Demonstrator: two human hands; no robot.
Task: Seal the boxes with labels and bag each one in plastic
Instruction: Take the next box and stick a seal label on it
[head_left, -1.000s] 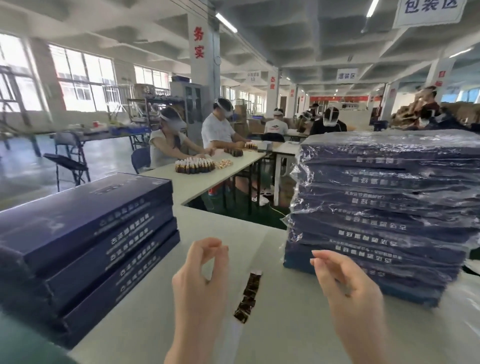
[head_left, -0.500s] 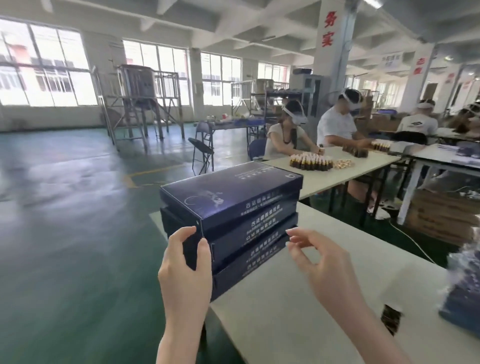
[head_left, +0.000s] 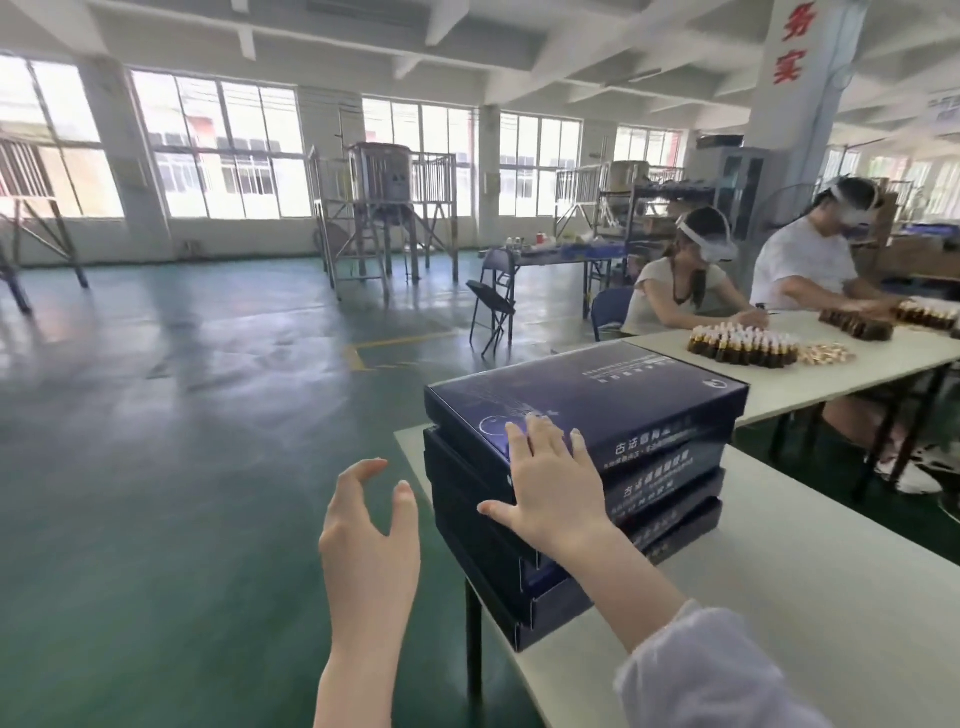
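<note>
A stack of dark blue boxes (head_left: 649, 467) stands at the far left corner of the white table (head_left: 805, 597), running along its left edge, with the boxes slightly askew on one another (white lettering runs along their long sides). The right hand (head_left: 550, 488) lies flat on the near end of the top box (head_left: 623, 384). Its fingers (head_left: 519, 441) are straight and spread across the lid, and the thumb reaches down over the near end of the stack; it does not grip anything. The left hand (head_left: 371, 551) hangs in the air just beside the stack, out past the table's left edge and above the green floor (head_left: 182, 467). Its fingers (head_left: 358, 478) are loosely curved, parted and holding nothing, apart from the boxes.

Beyond the far edge stands a second table (head_left: 831, 379) carrying rows of small brown bottles (head_left: 743, 348), where two people (head_left: 675, 296) sit. A folding chair (head_left: 491, 301) stands on the floor behind.
</note>
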